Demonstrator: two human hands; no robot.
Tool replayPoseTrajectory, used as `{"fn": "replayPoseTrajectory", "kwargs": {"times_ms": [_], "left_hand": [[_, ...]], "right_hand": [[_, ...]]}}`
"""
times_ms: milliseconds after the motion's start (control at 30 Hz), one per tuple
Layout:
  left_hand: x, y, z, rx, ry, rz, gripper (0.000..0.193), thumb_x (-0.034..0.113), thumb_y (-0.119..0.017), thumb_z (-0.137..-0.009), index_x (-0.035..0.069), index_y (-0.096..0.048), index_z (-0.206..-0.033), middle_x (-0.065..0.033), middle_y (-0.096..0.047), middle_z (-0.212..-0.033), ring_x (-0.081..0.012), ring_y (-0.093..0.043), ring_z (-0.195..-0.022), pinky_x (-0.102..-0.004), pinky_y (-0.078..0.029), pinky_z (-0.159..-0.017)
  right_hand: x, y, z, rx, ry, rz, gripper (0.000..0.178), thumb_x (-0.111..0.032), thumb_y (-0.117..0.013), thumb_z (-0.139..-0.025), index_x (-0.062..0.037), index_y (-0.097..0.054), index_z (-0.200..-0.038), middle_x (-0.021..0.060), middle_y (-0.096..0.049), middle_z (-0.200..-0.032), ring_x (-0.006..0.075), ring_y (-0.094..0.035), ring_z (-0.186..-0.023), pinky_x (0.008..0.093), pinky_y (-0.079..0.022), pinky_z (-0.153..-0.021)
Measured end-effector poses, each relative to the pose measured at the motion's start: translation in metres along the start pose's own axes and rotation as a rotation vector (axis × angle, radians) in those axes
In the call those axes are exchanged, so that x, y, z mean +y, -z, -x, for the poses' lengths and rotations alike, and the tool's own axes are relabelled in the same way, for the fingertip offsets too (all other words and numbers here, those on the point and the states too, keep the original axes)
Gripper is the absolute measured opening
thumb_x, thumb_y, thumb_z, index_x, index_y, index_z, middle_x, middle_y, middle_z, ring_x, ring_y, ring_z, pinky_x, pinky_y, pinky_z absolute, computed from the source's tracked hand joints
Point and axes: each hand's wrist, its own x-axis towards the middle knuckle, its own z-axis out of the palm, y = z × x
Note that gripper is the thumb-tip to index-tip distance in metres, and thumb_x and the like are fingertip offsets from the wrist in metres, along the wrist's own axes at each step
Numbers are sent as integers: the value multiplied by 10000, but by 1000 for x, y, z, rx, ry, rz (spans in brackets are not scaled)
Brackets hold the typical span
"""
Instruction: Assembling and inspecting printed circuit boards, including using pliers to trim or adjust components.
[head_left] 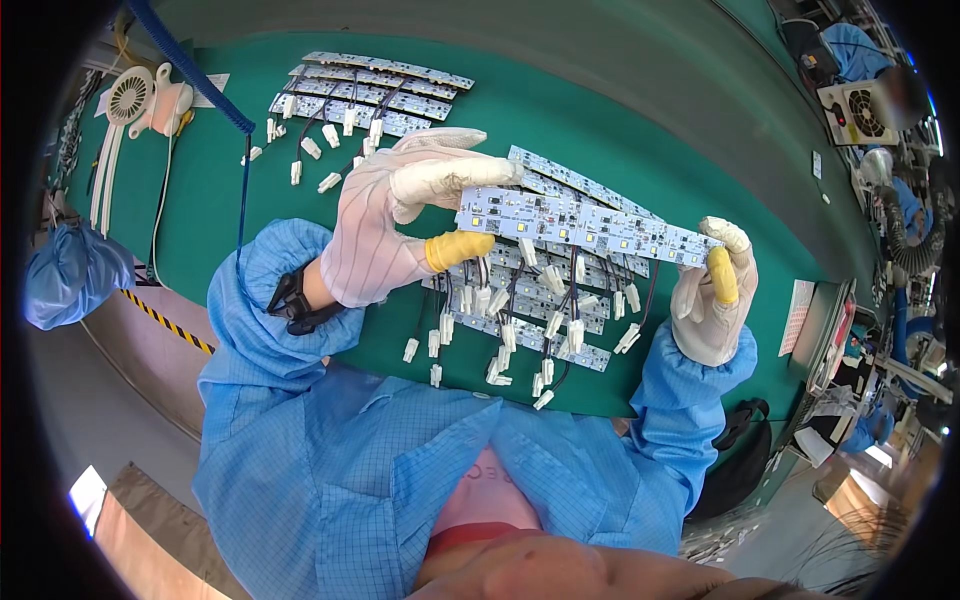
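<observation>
Between my hands is a long white LED circuit board [590, 226], dotted with small components and yellowish LEDs. My left hand [385, 215], in a striped white glove with a yellow cot on the thumb, pinches its left end. At the right end, my right hand [712, 290], gloved too with a yellow fingertip cot, grips the edge between thumb and finger. Beneath the held board lies an overlapping pile of similar boards [585, 318] with dark wires and white connectors [575, 336]. The held board partly hides that pile.
A row of more LED boards [375, 88] with wired connectors lies at the back left of the green mat [640, 110]. A white fan [132, 98] stands at the far left, near a hanging blue coiled cord [190, 68]. Papers and a bin-like box [822, 335] sit at right.
</observation>
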Motion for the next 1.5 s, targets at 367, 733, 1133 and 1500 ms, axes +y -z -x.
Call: {"fn": "replayPoseTrajectory", "kwargs": {"times_ms": [367,733,1133,1500], "left_hand": [[0,-2,2,5,39,-31,553,371,-739,-733,45,-579,-1150,-152,-665,-1055,-270,-618,-1016,-491,-367,-1006],[1,-3,-10,350,-288,-496,383,304,-759,-667,243,-645,-1028,-102,-597,-1180,-379,-523,-1125,-472,-411,-959],[-3,-11,-5,366,79,262,156,204,-751,-694,120,-645,-773,-128,-540,-1284,-317,-470,-1227,-409,-364,-1022],[-17,-11,-1,171,231,794,290,426,-609,-865,150,-669,-933,-176,-327,-1452,-367,-300,-1340,-524,-204,-1090]], "right_hand": [[1,-5,2,92,42,61,253,-109,-579,-906,60,-530,-1089,86,-616,-697,62,-442,-353,180,-315,-317],[8,0,2,12,-45,-61,260,23,-598,-848,14,-551,-1103,68,-558,-867,77,-525,-658,116,-360,-447],[13,9,-3,-59,-60,-138,340,-179,-601,-899,37,-534,-1153,173,-604,-839,32,-420,-347,110,-238,-315],[13,5,-3,-46,-54,-134,271,-137,-563,-915,21,-545,-1135,137,-594,-819,26,-376,-342,115,-231,-318]]}}
